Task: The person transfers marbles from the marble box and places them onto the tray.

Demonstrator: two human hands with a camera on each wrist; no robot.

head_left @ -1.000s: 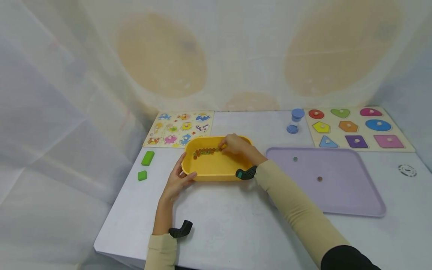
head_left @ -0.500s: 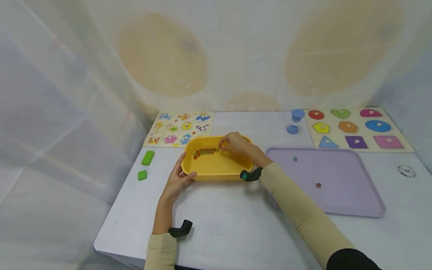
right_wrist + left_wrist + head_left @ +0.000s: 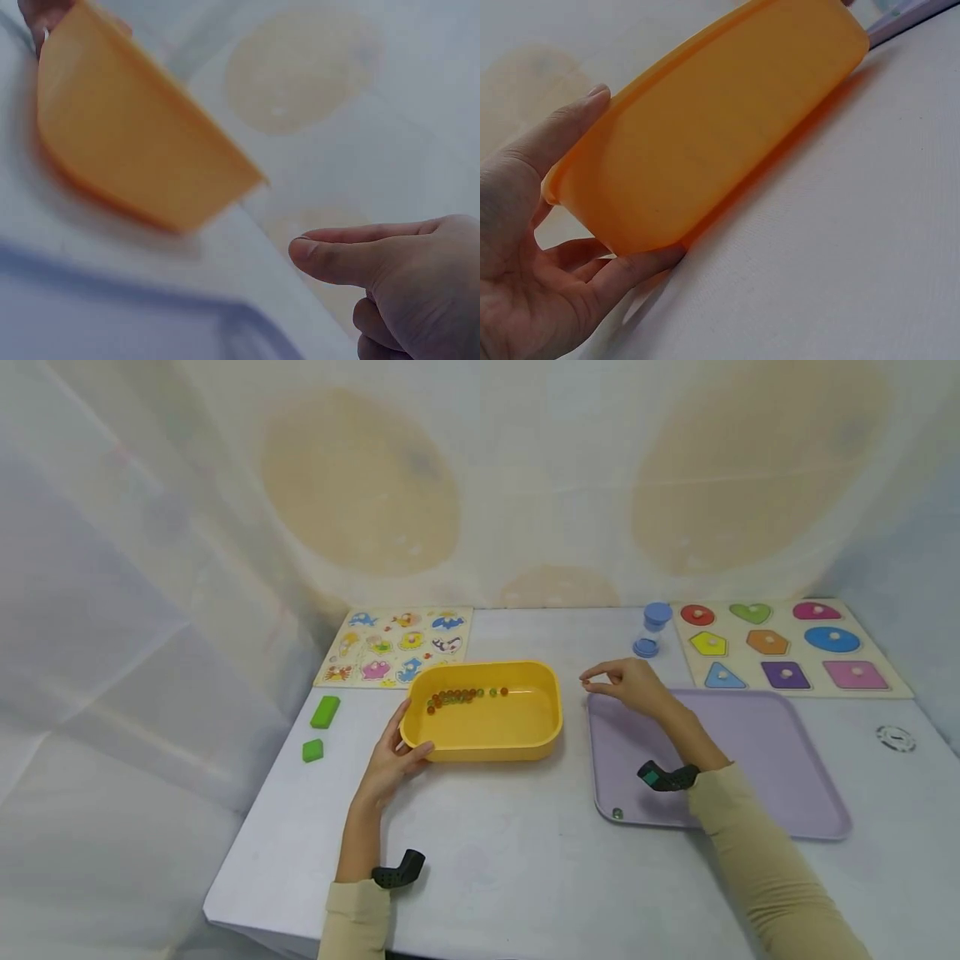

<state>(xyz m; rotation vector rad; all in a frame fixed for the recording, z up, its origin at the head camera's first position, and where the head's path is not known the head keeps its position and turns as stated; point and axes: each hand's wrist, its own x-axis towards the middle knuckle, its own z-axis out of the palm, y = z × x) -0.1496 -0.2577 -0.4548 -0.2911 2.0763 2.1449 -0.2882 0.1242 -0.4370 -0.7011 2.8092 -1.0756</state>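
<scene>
A yellow plastic bin point(image 3: 487, 753) stands on the white table. My left hand point(image 3: 392, 768) grips its left end; in the left wrist view the thumb lies along the side by the rim and fingers reach under the base. Several orange and green marbles point(image 3: 453, 697) lie in a loose row along the bin's far side. Right of the bin, my right hand point(image 3: 633, 685) pinches a small orange marble point(image 3: 586, 682) between thumb and fingertips, above the far left corner of a lilac tray point(image 3: 757, 760). A green marble point(image 3: 617, 813) lies in that tray's near left corner.
Behind the bin at left lies a sea-animal puzzle board point(image 3: 397, 645). A shape puzzle board point(image 3: 783, 647) and a blue-capped sand timer point(image 3: 651, 631) are at the back right. Green blocks point(image 3: 325, 712) sit near the left edge, and a round black-and-white disc point(image 3: 896, 738) at far right.
My right hand has left the bin and moved right with an orange marble. The hand and arm now cover where two marbles showed in the tray. My left hand stays on the bin.
</scene>
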